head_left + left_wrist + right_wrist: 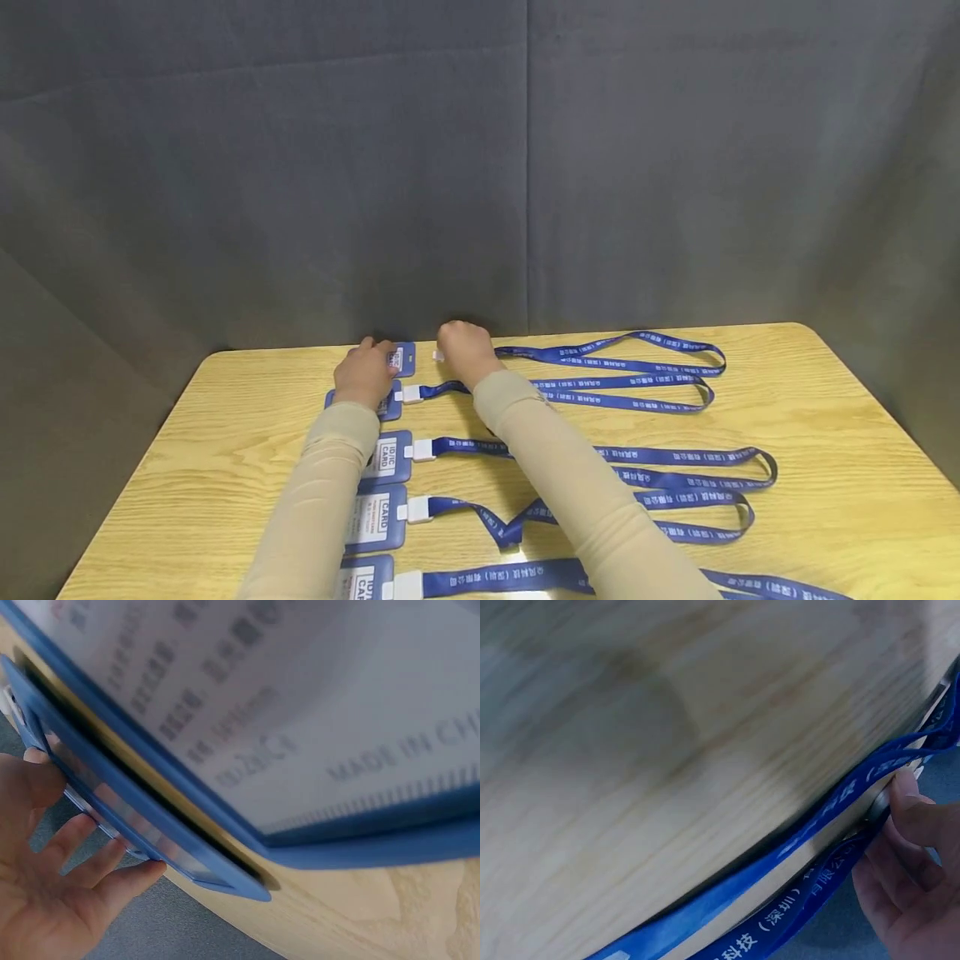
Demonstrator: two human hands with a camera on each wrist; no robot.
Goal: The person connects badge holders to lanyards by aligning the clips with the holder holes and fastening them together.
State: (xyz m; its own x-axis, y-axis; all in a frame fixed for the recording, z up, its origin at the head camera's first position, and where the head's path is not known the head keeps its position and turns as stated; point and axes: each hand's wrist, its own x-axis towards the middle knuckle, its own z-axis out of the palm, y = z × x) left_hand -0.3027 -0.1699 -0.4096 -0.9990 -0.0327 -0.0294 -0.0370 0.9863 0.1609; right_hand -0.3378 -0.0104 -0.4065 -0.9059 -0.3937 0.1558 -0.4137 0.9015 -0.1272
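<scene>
At the table's back edge my left hand (365, 373) holds the farthest blue ID card holder (406, 360) by its edge. In the left wrist view, thumb and fingertips lie along that holder (161, 825), covering part of its rim. To the right, my right hand (467, 354) grips the clip end of the farthest blue lanyard (675, 343), and a white tab (438, 356) pokes out beside it. Thumb and fingers pinch near a metal clasp (879, 804) in the right wrist view. A gap separates this tab from the card holder.
Nearer on the wooden table (225, 467) lie several more card holders (389, 457) in a column, with white clips (423, 450) joining them to blue lanyards (712, 457) stretched rightward. My forearms pass over some of these. A grey curtain (390, 183) stands behind the table.
</scene>
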